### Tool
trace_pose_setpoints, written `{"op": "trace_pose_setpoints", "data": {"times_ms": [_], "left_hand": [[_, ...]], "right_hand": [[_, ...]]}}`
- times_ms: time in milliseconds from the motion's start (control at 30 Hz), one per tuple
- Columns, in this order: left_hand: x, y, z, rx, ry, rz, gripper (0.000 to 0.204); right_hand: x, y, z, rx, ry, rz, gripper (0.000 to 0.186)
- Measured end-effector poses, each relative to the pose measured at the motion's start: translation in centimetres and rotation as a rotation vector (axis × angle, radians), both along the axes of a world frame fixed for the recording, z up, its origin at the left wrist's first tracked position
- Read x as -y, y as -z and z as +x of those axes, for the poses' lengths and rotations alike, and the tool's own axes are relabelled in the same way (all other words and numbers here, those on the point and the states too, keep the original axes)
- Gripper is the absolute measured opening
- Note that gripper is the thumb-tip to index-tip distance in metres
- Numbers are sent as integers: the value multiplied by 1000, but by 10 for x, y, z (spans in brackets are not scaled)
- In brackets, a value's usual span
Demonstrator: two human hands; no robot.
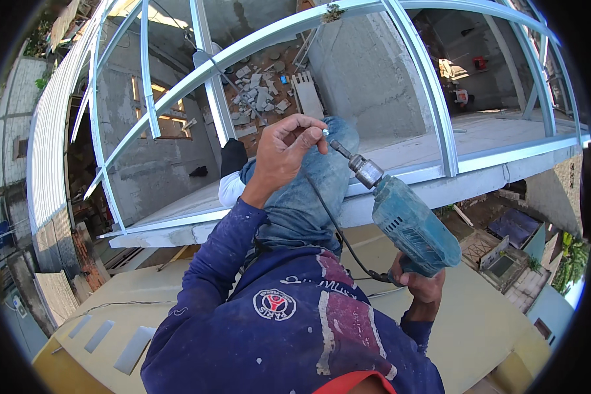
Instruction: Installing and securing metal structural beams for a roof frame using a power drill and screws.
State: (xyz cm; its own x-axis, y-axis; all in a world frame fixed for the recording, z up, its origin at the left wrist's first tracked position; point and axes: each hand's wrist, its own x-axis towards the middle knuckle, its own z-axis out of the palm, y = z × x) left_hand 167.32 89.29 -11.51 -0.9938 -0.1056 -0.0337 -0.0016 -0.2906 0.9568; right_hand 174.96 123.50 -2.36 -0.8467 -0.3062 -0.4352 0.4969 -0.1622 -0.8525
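My right hand [421,284] is wrapped round the handle of a dusty teal corded drill [414,226], which points up and to the left. In its metal chuck [365,171] sits a dark socket bit [339,148]. Just off that bit's tip, my left hand [282,154] pinches a small shiny screw [326,132] between thumb and fingertips. The screw and the bit look slightly apart. A black cord [331,217] runs from the drill's handle and loops up past my jeans [308,203].
Silvery metal beams [423,85] form a frame over open rooms with bare grey walls [368,85]. Far below lie broken rubble [262,92] and boards. A beam runs along the wall's top edge [479,164] by my legs. Behind me is a yellowish ledge [486,308]; corrugated sheeting [59,131] stands left.
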Motion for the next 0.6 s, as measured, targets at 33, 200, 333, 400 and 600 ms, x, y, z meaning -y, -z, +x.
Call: {"op": "trace_pose_setpoints", "data": {"times_ms": [33, 200, 333, 400, 600], "left_hand": [[1, -3, -1, -25, 12, 28, 28], [1, -6, -6, -67, 60, -12, 27], [2, -10, -8, -24, 165, -63, 29], [5, -12, -11, -7, 191, -68, 30], [15, -16, -22, 146, 390, -230, 31]], "right_hand": [[-1, 0, 0, 11, -37, -37, 74], [-6, 3, 7, 49, 29, -51, 74], [-11, 1, 12, 58, 30, -33, 71], [-10, -2, 10, 51, 28, -8, 71], [-14, -6, 16, -32, 26, 160, 69]]}}
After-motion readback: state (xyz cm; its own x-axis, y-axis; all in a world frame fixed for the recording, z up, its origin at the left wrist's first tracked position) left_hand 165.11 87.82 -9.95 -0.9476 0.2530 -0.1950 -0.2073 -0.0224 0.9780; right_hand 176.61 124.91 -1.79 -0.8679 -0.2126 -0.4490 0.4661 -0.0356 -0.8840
